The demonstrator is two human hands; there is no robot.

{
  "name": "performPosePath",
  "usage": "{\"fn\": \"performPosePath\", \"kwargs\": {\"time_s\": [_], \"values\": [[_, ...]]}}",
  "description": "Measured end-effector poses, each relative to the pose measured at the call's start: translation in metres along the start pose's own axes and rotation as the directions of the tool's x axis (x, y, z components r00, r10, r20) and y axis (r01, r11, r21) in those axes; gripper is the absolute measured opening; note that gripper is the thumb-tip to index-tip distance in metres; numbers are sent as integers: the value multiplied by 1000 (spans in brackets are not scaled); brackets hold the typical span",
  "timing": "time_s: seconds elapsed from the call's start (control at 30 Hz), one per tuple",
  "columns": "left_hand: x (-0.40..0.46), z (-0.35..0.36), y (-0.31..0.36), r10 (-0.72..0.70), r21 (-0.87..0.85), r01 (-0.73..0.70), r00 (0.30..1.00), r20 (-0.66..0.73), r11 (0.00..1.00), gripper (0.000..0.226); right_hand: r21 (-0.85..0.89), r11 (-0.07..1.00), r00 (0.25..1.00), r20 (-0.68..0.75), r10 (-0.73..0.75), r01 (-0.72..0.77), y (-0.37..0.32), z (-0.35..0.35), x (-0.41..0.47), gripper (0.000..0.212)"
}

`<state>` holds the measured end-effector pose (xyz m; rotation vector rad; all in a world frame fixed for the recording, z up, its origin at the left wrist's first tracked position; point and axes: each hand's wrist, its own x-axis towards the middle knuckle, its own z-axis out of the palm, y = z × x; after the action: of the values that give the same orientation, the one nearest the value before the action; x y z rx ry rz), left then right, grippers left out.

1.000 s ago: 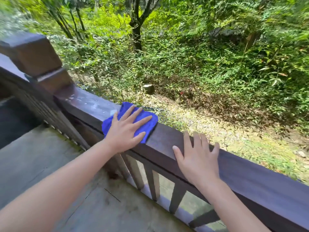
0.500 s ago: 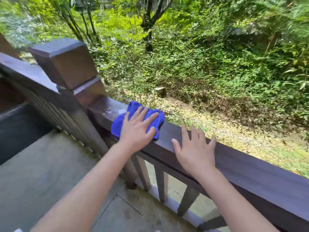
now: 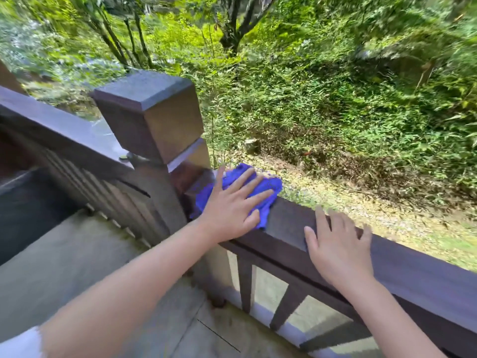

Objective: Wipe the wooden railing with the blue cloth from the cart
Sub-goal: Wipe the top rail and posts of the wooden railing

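Observation:
A dark brown wooden railing (image 3: 413, 264) runs from the corner post down to the lower right. The blue cloth (image 3: 268, 187) lies crumpled on the top rail right beside the post. My left hand (image 3: 232, 202) presses flat on the cloth with the fingers spread, covering most of it. My right hand (image 3: 338, 244) rests palm down on the bare top rail a little to the right, fingers apart and holding nothing. No cart is in view.
A square-capped corner post (image 3: 152, 117) stands just left of the cloth, with a second rail (image 3: 51, 125) running off to the left. Balusters (image 3: 245, 285) stand under the rail. A grey stone floor (image 3: 77, 254) lies below. Beyond the railing are bushes and trees.
My left hand has slid the cloth along the top rail toward the corner post, which now sits right next to it. My right hand has stayed flat on the rail.

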<state>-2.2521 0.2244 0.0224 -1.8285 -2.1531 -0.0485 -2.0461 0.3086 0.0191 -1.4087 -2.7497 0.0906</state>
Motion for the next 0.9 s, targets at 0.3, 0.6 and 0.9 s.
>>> {"fn": "performPosePath", "kwargs": {"time_s": [0.3,0.6,0.9], "values": [[-9,17,-49,-261,-209,273,962,83,939,59,67,994,996,-1,-85,85,-58,8,32,56],[-4,19,-6,-541,-237,537,839,52,810,51,88,992,996,-13,-93,94,-56,9,30,56],[-40,1,79,-422,-314,390,906,-39,866,54,15,975,974,-43,-223,224,-20,10,11,55]]}}
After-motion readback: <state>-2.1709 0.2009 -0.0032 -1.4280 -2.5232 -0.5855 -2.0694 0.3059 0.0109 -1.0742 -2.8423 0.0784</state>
